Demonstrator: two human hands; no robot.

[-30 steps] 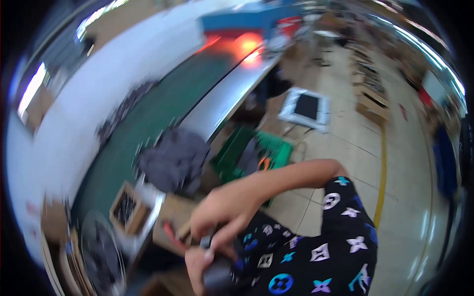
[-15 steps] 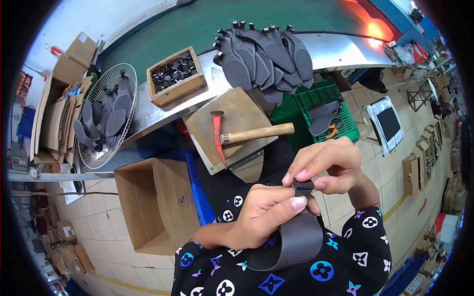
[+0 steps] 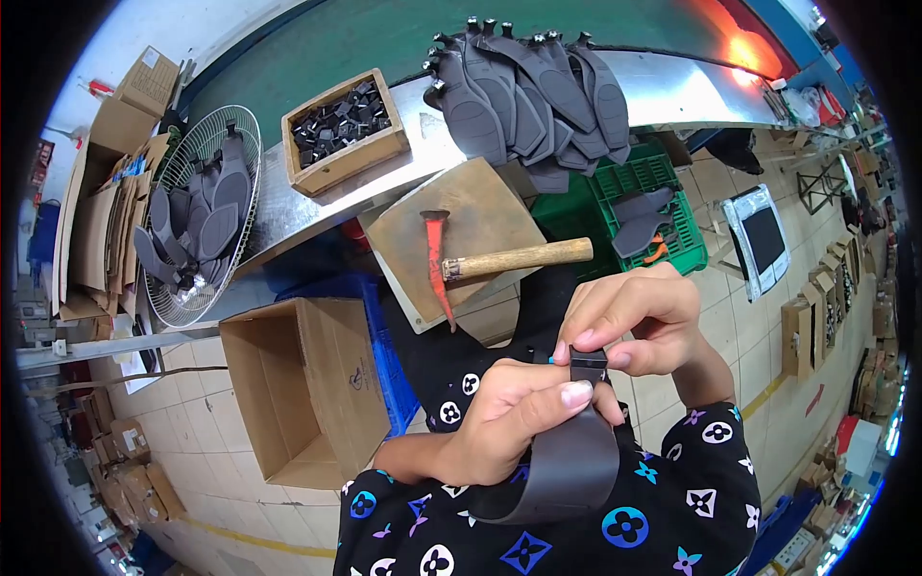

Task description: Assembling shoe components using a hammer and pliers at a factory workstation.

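Nearest, a dark grey sole (image 3: 576,470) curves down from the left hand (image 3: 519,418), which pinches its upper end and hides it. Just above, the right hand (image 3: 639,322) holds a small black cap (image 3: 588,364) in its fingertips; how cap and sole meet cannot be told. Farther, overlapping soles (image 3: 528,106) partly cover one another. Far right, an orange glow (image 3: 741,50) is cut off.

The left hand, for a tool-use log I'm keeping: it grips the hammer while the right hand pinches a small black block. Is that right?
Not quite: in the head view the left hand holds a dark grey curved piece, not the hammer, which lies on the tan board. The right hand does pinch the small black block.
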